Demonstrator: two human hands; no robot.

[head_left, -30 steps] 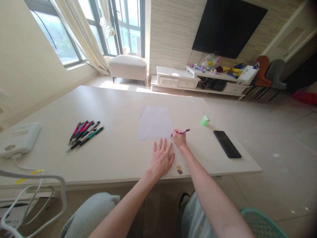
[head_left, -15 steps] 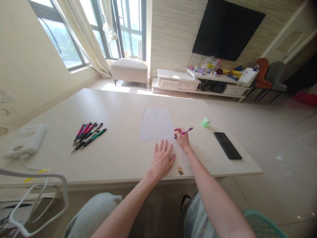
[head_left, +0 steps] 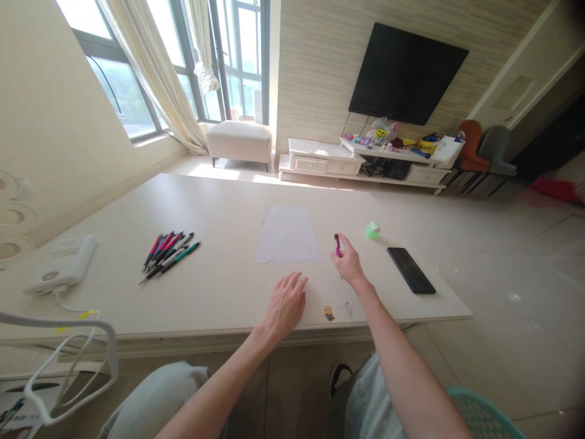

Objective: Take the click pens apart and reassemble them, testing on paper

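Observation:
A pink and black pen (head_left: 337, 245) is gripped in my right hand (head_left: 348, 262), held upright just right of the paper. The white sheet of paper (head_left: 289, 235) lies flat on the table; any marks on it are too faint to read. Below its near edge, my left hand (head_left: 286, 300) rests on the tabletop with loosely bent fingers and nothing in it. A pile of several pens (head_left: 167, 253) in pink, white, black and green lies to the left.
On the right are a small green container (head_left: 373, 230) and a black phone (head_left: 411, 270). A small cartoon sticker (head_left: 329, 313) is near the table's front edge. A white box with a cable (head_left: 64, 262) sits at the left end. A green basket (head_left: 479, 411) stands on the floor.
My right hand has lifted off the paper's corner and moved right, tipping the pen from slanted to upright. My left hand has drawn back from the paper, its fingers now more bent.

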